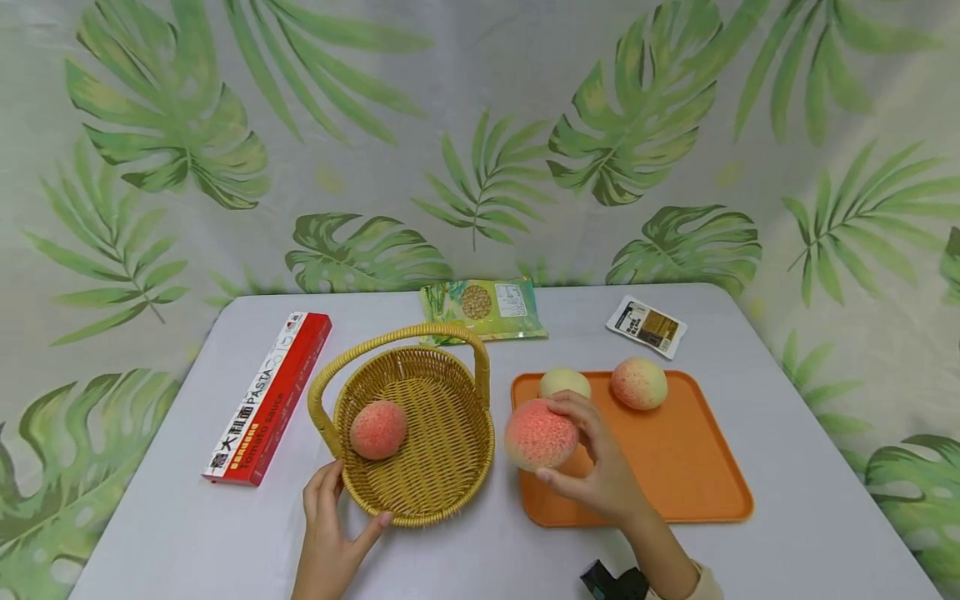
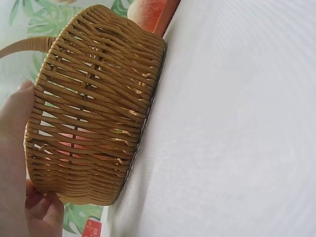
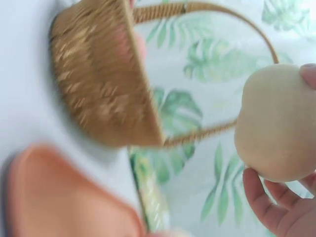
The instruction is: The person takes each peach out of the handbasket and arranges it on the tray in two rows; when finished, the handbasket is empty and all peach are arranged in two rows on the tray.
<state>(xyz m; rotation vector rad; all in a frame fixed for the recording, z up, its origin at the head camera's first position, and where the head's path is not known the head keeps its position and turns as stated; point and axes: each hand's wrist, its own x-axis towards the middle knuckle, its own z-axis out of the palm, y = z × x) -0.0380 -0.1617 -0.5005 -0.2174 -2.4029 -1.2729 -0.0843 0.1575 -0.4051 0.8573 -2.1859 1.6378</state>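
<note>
My right hand (image 1: 603, 471) pinches a pink and cream peach (image 1: 542, 435) between thumb and fingers, above the left part of an orange tray (image 1: 652, 458). The pale underside of that peach (image 3: 279, 123) faces the right wrist view. On the tray lie a cream-coloured peach (image 1: 564, 382), partly hidden, and a pink and yellow peach (image 1: 639, 383). My left hand (image 1: 333, 529) holds the near left rim of a wicker basket (image 1: 442, 425), thumb and fingers spread along it. Inside the basket's left side sits a pink peach (image 1: 378, 430).
A red and white pasta box (image 1: 268, 400) lies left of the basket. Behind the basket is a green and yellow packet (image 1: 487, 310), and a small white and brown pouch (image 1: 647, 326) lies behind the tray. A leaf-patterned cloth (image 1: 480, 167) hangs beyond the white table.
</note>
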